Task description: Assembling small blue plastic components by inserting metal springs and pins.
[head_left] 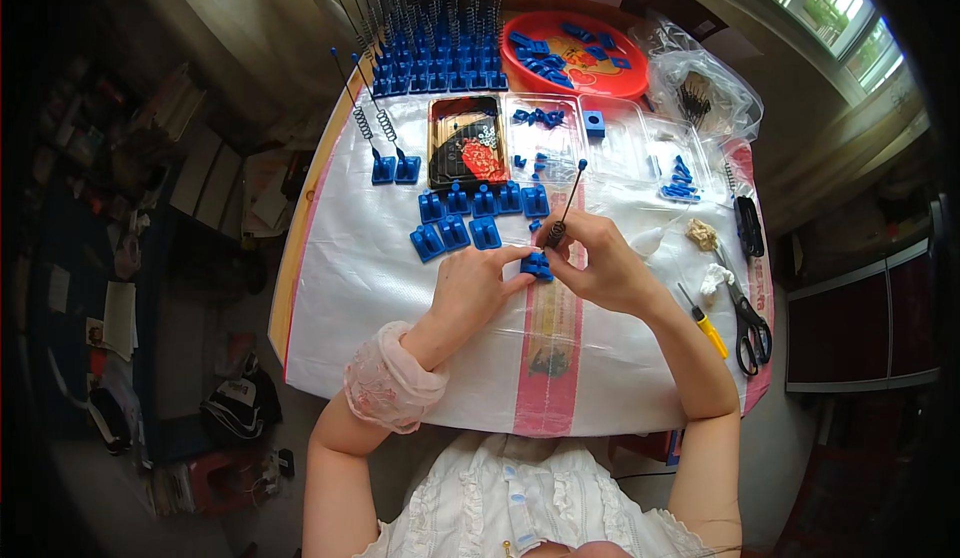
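Head view, looking straight down: a table (400, 288) under a white woven sheet with a pink stripe fills the frame, and a person seated at its near edge works with both hands at its middle. At the far end stands a dense block of finished pieces (440, 48), blue bases with upright sprung rods; beside it a red tray (620, 80) holds loose blue parts. Nearer lie a dark tray (466, 141) of small hardware, clear trays (610, 143), and a row of blue bases (470, 216) just beyond the hands. Two finished pieces (393, 166) stand apart on the left. Scissors (748, 323) and a yellow screwdriver (708, 328) lie well off to the right.

Left hand (470, 293), wrist in a pale lace cuff, is closed in a pinch on a blue base (537, 266), thumb and forefinger steadying it from the left on the sheet. Right hand (600, 263) is closed too, fingertips gripping a thin rod (568, 201) near its lower end, where a short spring (555, 234) sits. The rod's long axis runs from the base up and away toward the far right, its ball tip pointing at the clear trays. Its lower end meets the base's top right between the two hands; whether it is seated there cannot be told. Both hands touch the piece, the right nearer the rod, the left nearer the base.
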The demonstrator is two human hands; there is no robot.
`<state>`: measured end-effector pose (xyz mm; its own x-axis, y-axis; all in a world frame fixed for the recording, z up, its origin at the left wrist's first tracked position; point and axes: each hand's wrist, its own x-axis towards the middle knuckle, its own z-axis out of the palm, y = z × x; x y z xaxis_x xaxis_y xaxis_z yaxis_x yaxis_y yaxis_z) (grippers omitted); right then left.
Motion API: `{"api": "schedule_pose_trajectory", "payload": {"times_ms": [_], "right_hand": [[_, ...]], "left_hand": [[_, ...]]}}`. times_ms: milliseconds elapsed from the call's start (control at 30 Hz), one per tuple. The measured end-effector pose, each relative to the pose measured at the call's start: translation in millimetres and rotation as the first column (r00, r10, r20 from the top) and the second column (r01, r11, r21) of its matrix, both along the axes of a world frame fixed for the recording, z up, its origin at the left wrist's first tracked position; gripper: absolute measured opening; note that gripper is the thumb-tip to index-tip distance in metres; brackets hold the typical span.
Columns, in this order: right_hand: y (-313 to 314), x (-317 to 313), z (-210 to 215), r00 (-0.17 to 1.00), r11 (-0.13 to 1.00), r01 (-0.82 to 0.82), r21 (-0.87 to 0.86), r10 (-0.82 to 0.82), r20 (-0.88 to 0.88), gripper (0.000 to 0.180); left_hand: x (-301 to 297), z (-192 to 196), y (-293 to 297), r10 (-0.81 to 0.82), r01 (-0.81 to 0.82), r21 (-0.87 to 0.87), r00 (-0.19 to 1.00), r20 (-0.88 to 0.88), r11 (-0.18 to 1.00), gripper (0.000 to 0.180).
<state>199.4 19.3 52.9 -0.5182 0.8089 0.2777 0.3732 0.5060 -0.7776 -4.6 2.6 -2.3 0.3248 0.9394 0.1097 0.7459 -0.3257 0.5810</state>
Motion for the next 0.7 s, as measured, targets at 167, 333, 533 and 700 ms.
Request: {"api": "schedule_pose_trajectory", "payload": {"times_ms": [167, 333, 533, 700], "right_hand": [[0.6, -1.6, -2.1, 0.999, 1.000, -0.001, -0.007, 0.001, -0.039, 0.012], [0.5, 1.6, -0.7, 1.000, 1.000, 0.006, -0.021, -0.006, 0.002, 0.016], [-1.3, -1.8, 1.4, 0.999, 1.000, -0.015, -0.021, 0.014, -0.040, 0.014], [-2.0, 0.1, -0.2, 1.000, 1.000, 0.001, -0.012, -0.001, -0.015, 0.014]], "left_hand": [[0.0, -0.5, -0.5, -0.008, 0.008, 0.012, 1.000, 0.012, 1.000, 0.034], [-6.6, 15.7, 3.2, 0.006, -0.003, -0.016, 0.988, 0.151, 1.000, 0.030], [-19.9, 30.0, 13.3, 0.087, -0.225, 0.190, 0.832, 0.547, 0.956, 0.015], [-10.8, 25.4, 8.6, -0.057, -0.323, 0.338, 0.643, 0.764, 0.884, 0.016]]}}
